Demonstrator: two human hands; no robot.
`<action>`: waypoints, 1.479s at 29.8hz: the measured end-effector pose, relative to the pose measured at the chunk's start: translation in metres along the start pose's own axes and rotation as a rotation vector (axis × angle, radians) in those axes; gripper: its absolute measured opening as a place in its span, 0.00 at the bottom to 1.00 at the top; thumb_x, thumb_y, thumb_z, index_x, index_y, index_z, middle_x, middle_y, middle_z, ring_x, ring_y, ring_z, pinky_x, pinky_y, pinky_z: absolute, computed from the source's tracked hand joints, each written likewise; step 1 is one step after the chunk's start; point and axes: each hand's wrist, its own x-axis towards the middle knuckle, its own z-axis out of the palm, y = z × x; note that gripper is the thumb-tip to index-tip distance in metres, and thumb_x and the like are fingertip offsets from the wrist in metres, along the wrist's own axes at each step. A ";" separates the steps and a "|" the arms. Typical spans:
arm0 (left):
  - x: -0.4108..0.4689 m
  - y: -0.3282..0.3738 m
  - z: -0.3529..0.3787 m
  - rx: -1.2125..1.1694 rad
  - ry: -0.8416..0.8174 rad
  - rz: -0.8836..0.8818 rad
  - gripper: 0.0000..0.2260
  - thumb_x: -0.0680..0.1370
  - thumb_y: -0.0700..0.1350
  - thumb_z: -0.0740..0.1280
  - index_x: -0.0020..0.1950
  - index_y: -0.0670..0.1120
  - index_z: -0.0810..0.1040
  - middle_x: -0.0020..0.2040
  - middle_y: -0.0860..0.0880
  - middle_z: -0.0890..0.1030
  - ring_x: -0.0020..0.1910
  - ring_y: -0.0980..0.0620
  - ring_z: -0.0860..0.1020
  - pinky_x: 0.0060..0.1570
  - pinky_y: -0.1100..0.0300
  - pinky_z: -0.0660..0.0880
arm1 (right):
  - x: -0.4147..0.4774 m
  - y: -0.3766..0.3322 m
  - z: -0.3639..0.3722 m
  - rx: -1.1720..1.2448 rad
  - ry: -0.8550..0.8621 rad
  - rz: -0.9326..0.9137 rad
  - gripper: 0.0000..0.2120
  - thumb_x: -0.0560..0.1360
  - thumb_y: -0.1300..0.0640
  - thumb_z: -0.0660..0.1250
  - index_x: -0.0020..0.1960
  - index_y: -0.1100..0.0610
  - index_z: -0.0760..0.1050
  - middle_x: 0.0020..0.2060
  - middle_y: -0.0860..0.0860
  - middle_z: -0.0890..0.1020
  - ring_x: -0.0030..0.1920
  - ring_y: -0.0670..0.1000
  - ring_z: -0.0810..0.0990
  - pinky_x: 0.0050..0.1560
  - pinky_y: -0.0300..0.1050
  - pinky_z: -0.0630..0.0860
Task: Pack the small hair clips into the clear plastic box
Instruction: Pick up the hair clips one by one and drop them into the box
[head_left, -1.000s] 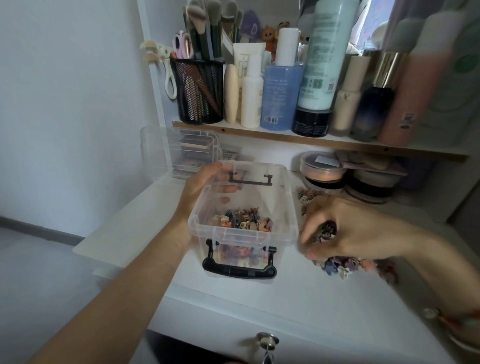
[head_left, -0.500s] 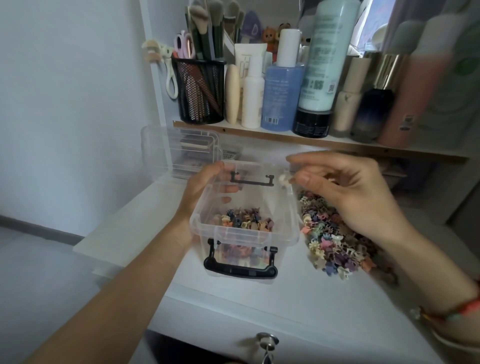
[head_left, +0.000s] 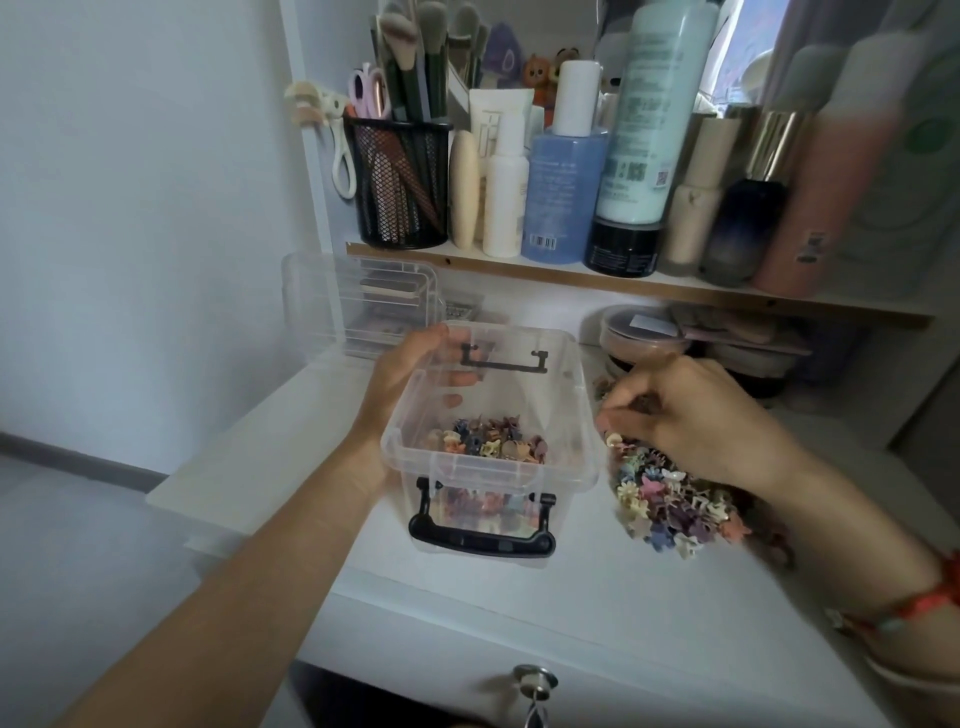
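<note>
The clear plastic box (head_left: 582, 415) with black latches stands open on the white desk, and several small coloured hair clips (head_left: 485, 441) lie on its bottom. My left hand (head_left: 400, 379) grips the box's left wall, fingers curled over the rim into the inside. A loose pile of hair clips (head_left: 670, 501) lies on the desk just right of the box. My right hand (head_left: 691, 415) is down on the far end of that pile with fingertips curled and pinching among the clips.
The clear lid (head_left: 358, 301) leans at the back left behind the box. A shelf (head_left: 623, 283) overhead carries bottles and a black mesh brush holder (head_left: 400, 182). Round cosmetic jars (head_left: 644, 338) sit under it. A drawer key (head_left: 535, 686) sticks out at the desk front.
My right hand, raised at the box's right rim with a clip half a second ago, has dropped back onto the pile beside the box. The left hand and box have stayed put.
</note>
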 end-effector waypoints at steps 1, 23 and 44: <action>0.000 0.000 0.000 0.001 -0.003 0.002 0.11 0.77 0.48 0.57 0.42 0.48 0.77 0.31 0.56 0.81 0.32 0.58 0.78 0.42 0.59 0.71 | 0.001 0.000 -0.001 0.027 0.055 0.013 0.05 0.71 0.54 0.69 0.42 0.52 0.83 0.38 0.42 0.83 0.40 0.42 0.78 0.43 0.30 0.64; -0.002 0.002 0.003 0.010 0.030 -0.005 0.12 0.78 0.47 0.55 0.42 0.47 0.76 0.35 0.51 0.80 0.37 0.54 0.77 0.42 0.58 0.70 | 0.006 -0.004 -0.008 0.414 0.222 -0.082 0.08 0.72 0.51 0.65 0.49 0.47 0.79 0.47 0.40 0.80 0.52 0.38 0.76 0.59 0.36 0.69; 0.000 0.002 0.001 -0.009 0.003 -0.015 0.12 0.79 0.46 0.55 0.42 0.47 0.77 0.30 0.55 0.81 0.31 0.58 0.78 0.42 0.58 0.70 | 0.010 -0.015 -0.003 0.750 0.340 -0.012 0.03 0.67 0.56 0.72 0.38 0.50 0.79 0.27 0.44 0.80 0.31 0.40 0.75 0.40 0.32 0.72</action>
